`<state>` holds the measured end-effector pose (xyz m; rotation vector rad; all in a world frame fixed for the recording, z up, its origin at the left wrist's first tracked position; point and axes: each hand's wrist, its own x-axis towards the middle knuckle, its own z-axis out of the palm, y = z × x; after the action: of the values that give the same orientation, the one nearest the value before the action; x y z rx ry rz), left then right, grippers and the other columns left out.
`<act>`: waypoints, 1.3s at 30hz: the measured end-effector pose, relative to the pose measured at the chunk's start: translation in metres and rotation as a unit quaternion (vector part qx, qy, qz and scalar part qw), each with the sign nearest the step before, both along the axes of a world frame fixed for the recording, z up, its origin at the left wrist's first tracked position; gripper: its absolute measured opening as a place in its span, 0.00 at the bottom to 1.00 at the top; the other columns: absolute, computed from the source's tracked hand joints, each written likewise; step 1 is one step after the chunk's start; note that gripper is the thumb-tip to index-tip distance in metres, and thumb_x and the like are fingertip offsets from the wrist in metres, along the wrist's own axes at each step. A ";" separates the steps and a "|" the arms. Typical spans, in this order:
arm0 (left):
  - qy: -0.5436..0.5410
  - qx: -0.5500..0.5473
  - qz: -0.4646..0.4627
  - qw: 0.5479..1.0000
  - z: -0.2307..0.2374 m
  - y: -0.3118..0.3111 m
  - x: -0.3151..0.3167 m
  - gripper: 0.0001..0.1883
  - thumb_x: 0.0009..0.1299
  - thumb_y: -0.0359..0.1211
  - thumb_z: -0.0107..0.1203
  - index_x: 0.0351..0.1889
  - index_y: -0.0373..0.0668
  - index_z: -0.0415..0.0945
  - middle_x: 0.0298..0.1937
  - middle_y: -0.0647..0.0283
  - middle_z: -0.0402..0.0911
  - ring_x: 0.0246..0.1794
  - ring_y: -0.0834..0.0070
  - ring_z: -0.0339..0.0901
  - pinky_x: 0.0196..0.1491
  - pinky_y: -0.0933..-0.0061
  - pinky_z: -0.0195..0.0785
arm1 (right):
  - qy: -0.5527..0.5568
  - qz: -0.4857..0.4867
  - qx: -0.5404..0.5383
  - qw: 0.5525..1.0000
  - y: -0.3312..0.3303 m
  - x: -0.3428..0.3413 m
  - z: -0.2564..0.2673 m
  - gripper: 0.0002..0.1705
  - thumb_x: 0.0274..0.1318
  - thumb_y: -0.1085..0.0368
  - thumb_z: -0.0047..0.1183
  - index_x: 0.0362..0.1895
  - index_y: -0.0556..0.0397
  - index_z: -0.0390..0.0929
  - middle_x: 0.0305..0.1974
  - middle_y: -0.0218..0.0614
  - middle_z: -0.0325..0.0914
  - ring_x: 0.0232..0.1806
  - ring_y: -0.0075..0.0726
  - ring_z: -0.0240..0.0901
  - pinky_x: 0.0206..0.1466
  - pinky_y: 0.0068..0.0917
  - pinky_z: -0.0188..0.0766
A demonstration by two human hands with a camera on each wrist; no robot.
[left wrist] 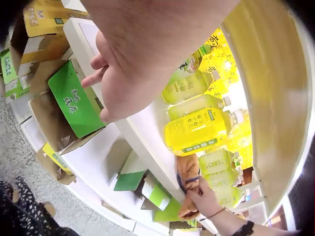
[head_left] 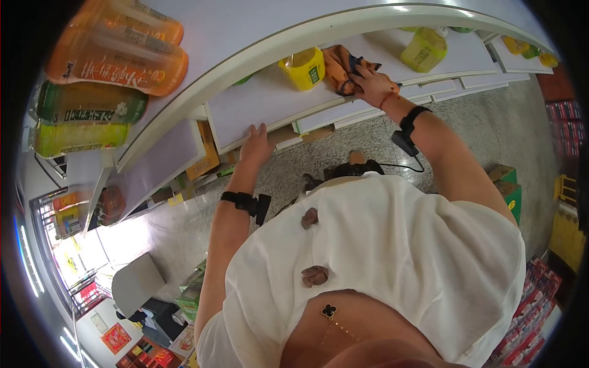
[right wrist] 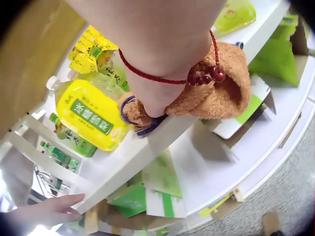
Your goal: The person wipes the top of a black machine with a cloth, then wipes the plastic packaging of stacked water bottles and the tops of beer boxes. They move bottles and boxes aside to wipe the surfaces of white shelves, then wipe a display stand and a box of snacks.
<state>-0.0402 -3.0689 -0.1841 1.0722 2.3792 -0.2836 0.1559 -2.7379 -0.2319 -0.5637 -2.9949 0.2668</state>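
Observation:
My right hand [head_left: 375,89] grips a fuzzy orange-brown cloth [head_left: 338,69] with dark blue trim, on the white shelf [head_left: 245,113] near its front edge. In the right wrist view the cloth [right wrist: 216,91] bunches out on both sides of the hand, and my fingers are partly hidden. Right beside the cloth is a large bottle of yellow drink [right wrist: 91,114]. My left hand [head_left: 256,147] is at the shelf's front edge to the left, holding nothing, its fingertips on the edge. In the left wrist view its fingers [left wrist: 96,73] reach out loosely.
More pale yellow-green bottles [left wrist: 219,172] stand on the shelf, one [head_left: 424,50] to the right of the cloth. Orange bottles [head_left: 126,61] and a green one [head_left: 92,103] stand on the upper shelf. Opened cartons [left wrist: 76,101] sit on the lower shelf, above a speckled floor [head_left: 350,138].

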 end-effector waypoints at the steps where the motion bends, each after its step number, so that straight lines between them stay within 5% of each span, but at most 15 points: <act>1: -0.001 0.000 -0.003 1.000 0.000 -0.001 0.001 0.37 0.67 0.41 0.50 0.71 0.42 0.46 0.71 0.39 0.43 0.60 0.50 0.68 0.54 0.61 0.70 | -0.022 -0.011 -0.005 1.000 0.009 0.004 0.005 0.28 0.50 0.53 0.53 0.59 0.34 0.70 0.66 0.37 0.56 0.62 0.56 0.60 0.58 0.47 0.67; 5: 0.016 -0.011 -0.008 1.000 0.007 0.003 0.006 0.37 0.67 0.42 0.50 0.71 0.42 0.46 0.72 0.40 0.43 0.58 0.52 0.70 0.51 0.61 0.73 | -0.059 -0.091 0.048 0.993 0.067 -0.018 -0.009 0.28 0.53 0.53 0.52 0.60 0.33 0.68 0.66 0.37 0.55 0.64 0.55 0.57 0.59 0.47 0.65; 7: 0.018 -0.017 -0.002 1.000 0.011 0.003 0.009 0.37 0.67 0.42 0.50 0.71 0.42 0.46 0.72 0.41 0.43 0.58 0.52 0.71 0.51 0.60 0.73 | -0.028 -0.328 -0.084 0.940 0.094 -0.039 -0.013 0.27 0.55 0.49 0.50 0.61 0.32 0.68 0.66 0.38 0.54 0.66 0.55 0.52 0.63 0.50 0.59; 10: 0.036 -0.017 -0.030 0.999 0.005 0.000 0.005 0.38 0.67 0.42 0.50 0.71 0.42 0.45 0.72 0.42 0.43 0.57 0.53 0.71 0.51 0.61 0.72 | -0.045 -0.344 -0.129 0.929 0.068 -0.070 0.015 0.27 0.55 0.45 0.48 0.60 0.32 0.69 0.64 0.39 0.56 0.67 0.57 0.49 0.65 0.54 0.54; 12: 0.018 -0.029 -0.006 0.999 0.002 0.006 0.004 0.39 0.66 0.42 0.51 0.71 0.43 0.45 0.72 0.42 0.44 0.57 0.53 0.71 0.51 0.60 0.72 | -0.061 -0.267 -0.065 0.960 0.048 -0.076 0.002 0.29 0.53 0.43 0.47 0.59 0.32 0.69 0.63 0.39 0.57 0.67 0.59 0.49 0.66 0.56 0.51; 14: 0.009 -0.029 -0.008 0.999 0.001 0.005 0.001 0.39 0.66 0.42 0.51 0.71 0.42 0.45 0.72 0.41 0.44 0.57 0.52 0.71 0.52 0.59 0.71 | -0.114 -0.080 0.017 0.990 -0.001 -0.065 0.035 0.29 0.52 0.44 0.48 0.60 0.32 0.69 0.63 0.38 0.58 0.67 0.59 0.49 0.63 0.56 0.56; 17: 0.003 0.000 -0.022 1.000 -0.001 -0.004 -0.002 0.39 0.65 0.43 0.52 0.71 0.41 0.46 0.71 0.39 0.44 0.57 0.50 0.70 0.54 0.58 0.69 | -0.022 0.014 -0.062 0.998 0.012 -0.047 0.008 0.29 0.50 0.47 0.50 0.60 0.32 0.69 0.63 0.38 0.58 0.66 0.58 0.50 0.60 0.57 0.61; 20: -0.012 0.023 -0.017 1.000 0.008 -0.001 0.001 0.38 0.65 0.43 0.51 0.70 0.40 0.47 0.70 0.36 0.46 0.60 0.47 0.65 0.58 0.56 0.64 | -0.124 -0.049 -0.017 0.991 0.049 -0.050 0.025 0.29 0.51 0.48 0.51 0.60 0.31 0.68 0.63 0.37 0.58 0.66 0.54 0.53 0.56 0.57 0.65; 24: -0.006 0.050 -0.017 0.999 -0.002 -0.005 0.002 0.37 0.66 0.42 0.50 0.69 0.38 0.48 0.68 0.33 0.49 0.64 0.42 0.60 0.61 0.54 0.60 | -0.033 -0.135 -0.038 0.990 0.123 -0.078 -0.079 0.29 0.52 0.48 0.50 0.61 0.31 0.67 0.64 0.35 0.57 0.65 0.51 0.54 0.56 0.61 0.64; 26: 0.002 0.042 -0.027 0.999 -0.004 -0.006 0.000 0.39 0.65 0.42 0.52 0.70 0.39 0.47 0.69 0.34 0.47 0.61 0.44 0.64 0.59 0.55 0.63 | -0.043 -0.093 0.120 0.988 0.119 -0.087 -0.107 0.29 0.53 0.49 0.50 0.61 0.33 0.67 0.64 0.35 0.57 0.64 0.53 0.56 0.58 0.58 0.63; 27: 0.013 0.035 -0.042 0.998 -0.005 -0.007 -0.001 0.40 0.64 0.41 0.53 0.70 0.40 0.45 0.70 0.35 0.45 0.59 0.47 0.68 0.56 0.57 0.67 | -0.105 -0.223 -0.046 0.968 0.054 -0.089 0.002 0.28 0.53 0.50 0.51 0.60 0.33 0.69 0.64 0.36 0.57 0.62 0.55 0.58 0.61 0.52 0.62; 30: 0.001 0.043 -0.037 0.998 -0.003 -0.008 -0.002 0.40 0.63 0.41 0.54 0.70 0.41 0.47 0.70 0.37 0.45 0.60 0.47 0.66 0.58 0.58 0.65 | -0.028 -0.073 -0.028 0.997 0.003 -0.067 -0.001 0.26 0.50 0.53 0.52 0.58 0.33 0.71 0.63 0.38 0.58 0.62 0.56 0.58 0.61 0.46 0.63; 33: -0.012 0.047 -0.028 0.998 -0.003 -0.013 -0.007 0.39 0.63 0.42 0.54 0.70 0.43 0.49 0.71 0.39 0.44 0.62 0.48 0.65 0.60 0.59 0.63 | 0.008 -0.029 -0.040 0.999 -0.008 -0.027 0.005 0.25 0.49 0.58 0.52 0.55 0.41 0.72 0.63 0.40 0.60 0.61 0.55 0.61 0.58 0.46 0.67; 39: -0.015 0.071 0.018 0.997 -0.006 -0.051 -0.040 0.37 0.65 0.43 0.51 0.70 0.44 0.49 0.73 0.46 0.43 0.63 0.50 0.64 0.62 0.60 0.61 | 0.014 -0.148 -0.001 0.989 0.017 -0.007 -0.003 0.23 0.50 0.55 0.53 0.53 0.36 0.74 0.61 0.35 0.61 0.63 0.54 0.58 0.54 0.50 0.70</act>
<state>-0.0807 -3.1202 -0.1901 1.0886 2.4195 -0.0856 0.1485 -2.7208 -0.2352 -0.9811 -2.8324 0.2519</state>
